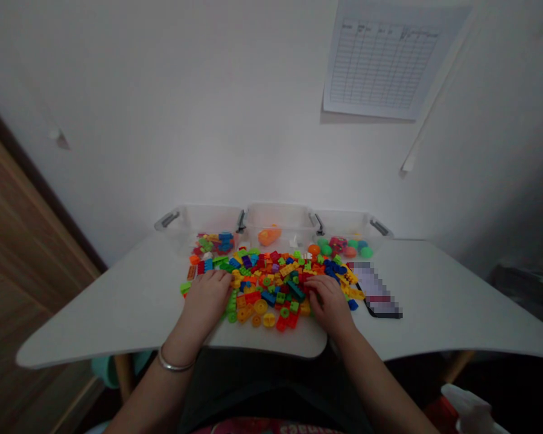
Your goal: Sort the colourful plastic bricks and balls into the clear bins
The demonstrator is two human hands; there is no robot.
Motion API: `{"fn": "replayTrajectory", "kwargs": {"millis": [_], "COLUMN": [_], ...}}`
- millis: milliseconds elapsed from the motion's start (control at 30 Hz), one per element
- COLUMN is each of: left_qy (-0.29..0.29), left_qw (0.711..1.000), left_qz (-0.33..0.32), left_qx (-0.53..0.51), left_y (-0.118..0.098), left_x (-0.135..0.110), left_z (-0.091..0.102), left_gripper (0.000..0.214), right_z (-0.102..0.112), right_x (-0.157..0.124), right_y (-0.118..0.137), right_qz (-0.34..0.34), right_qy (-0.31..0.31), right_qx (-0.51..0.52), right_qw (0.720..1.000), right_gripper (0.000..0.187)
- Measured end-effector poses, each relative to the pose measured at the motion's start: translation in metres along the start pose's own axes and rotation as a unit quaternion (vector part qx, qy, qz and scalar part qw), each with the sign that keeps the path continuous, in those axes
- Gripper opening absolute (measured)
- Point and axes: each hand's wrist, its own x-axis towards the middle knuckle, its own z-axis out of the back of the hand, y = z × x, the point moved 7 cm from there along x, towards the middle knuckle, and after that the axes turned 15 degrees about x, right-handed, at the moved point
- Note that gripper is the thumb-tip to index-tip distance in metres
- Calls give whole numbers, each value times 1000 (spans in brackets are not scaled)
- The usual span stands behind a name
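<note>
My left hand [206, 298] lies palm down at the pile's near left edge, fingers pointing forward onto the blocks. My right hand [330, 304] curls into its right side. I cannot tell whether either holds a piece. Between them is one pile of plastic building blocks [271, 283], too many to count, its long axis running left to right on the white table [117, 307]. Three clear plastic bins [199, 223] stand in a row just beyond, and one blurred phone [377, 292] lies to the right.

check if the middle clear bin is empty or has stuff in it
Not empty: an orange plastic piece lies inside the middle clear bin.
</note>
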Motion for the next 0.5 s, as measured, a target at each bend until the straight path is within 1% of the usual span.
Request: {"fn": "replayTrajectory", "kwargs": {"millis": [100, 200, 367, 500], "left_qy": [-7, -2, -4, -10], "left_qw": [1000, 999, 999, 999], "left_qz": [23, 38, 45, 48], "left_qx": [15, 20, 9, -18], "left_y": [6, 9, 10, 10], "left_x": [0, 0, 0, 0], "left_z": [-1, -1, 1, 1], "left_gripper": [26, 26, 26, 25], "right_z": [0, 0, 0, 0], "right_x": [0, 0, -1, 0], "right_y": [0, -1, -2, -1], "right_qz": [0, -2, -4, -5], "right_qy": [1, 0, 1, 2], "right_qx": [-1, -4, -1, -1], "right_qw": [1000, 1000, 1000, 1000], "right_gripper": [21, 21, 22, 22]}}
